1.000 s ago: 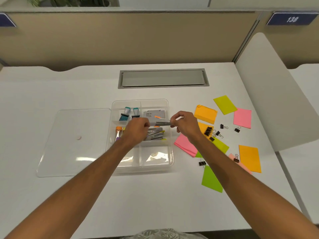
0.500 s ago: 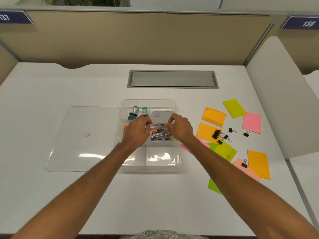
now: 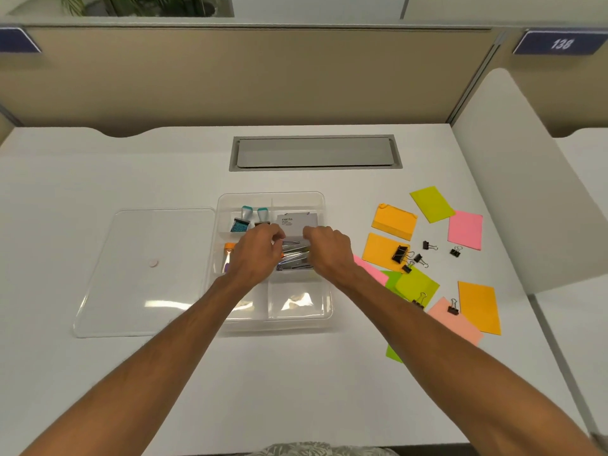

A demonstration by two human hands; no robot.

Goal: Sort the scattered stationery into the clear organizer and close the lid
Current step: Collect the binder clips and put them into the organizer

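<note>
The metal clips (image 3: 294, 256) lie in the clear organizer's (image 3: 325, 205) middle-right compartment, long axes running left-right, directly between your hands. Your left hand (image 3: 258, 255) and right hand (image 3: 329, 251) flank them; whether either grip pinches one, I cannot tell.

We see both bare forearms rising from the frame's lower corners and converging at centre. Our left hand (image 3: 258, 250) and right hand (image 3: 327, 250) sit palm-down, close together, fingers curled downward.
</note>
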